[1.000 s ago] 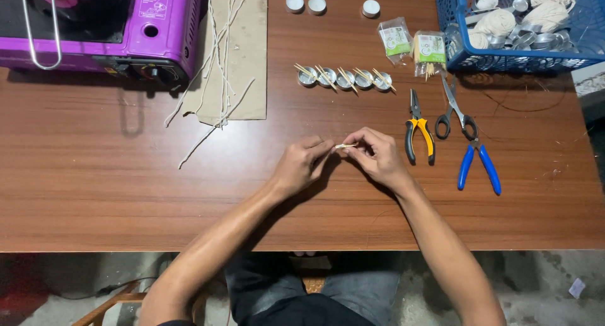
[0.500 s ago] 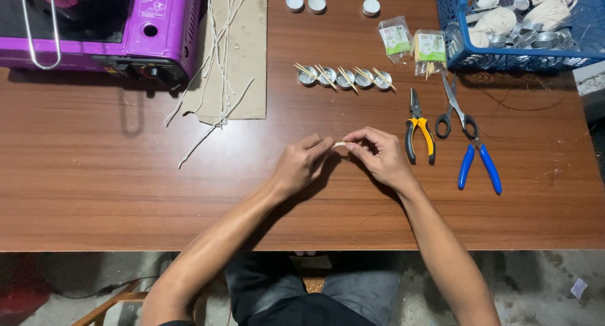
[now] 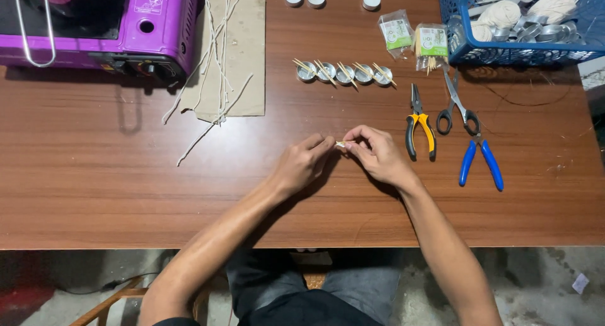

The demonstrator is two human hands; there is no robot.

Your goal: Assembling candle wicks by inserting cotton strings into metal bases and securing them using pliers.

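Note:
My left hand (image 3: 302, 163) and my right hand (image 3: 377, 153) meet over the middle of the brown wooden table (image 3: 126, 187). Between their fingertips they pinch a small pale stick-like piece (image 3: 341, 144); most of it is hidden by the fingers. Beyond the hands lies a row of several small metal cups (image 3: 343, 74) with thin sticks laid across them. Yellow-handled pliers (image 3: 419, 121) lie just right of my right hand.
Black-handled scissors (image 3: 455, 105) and blue-handled pliers (image 3: 480, 162) lie at the right. A blue basket (image 3: 504, 52) with metal cups and string stands at the back right, two small packets (image 3: 413, 36) beside it. A purple stove (image 3: 101, 23), cardboard (image 3: 242, 55) with white wicks (image 3: 211, 67) back left.
Both hands stay together at the table's middle; the fingers have shifted only slightly around the small piece.

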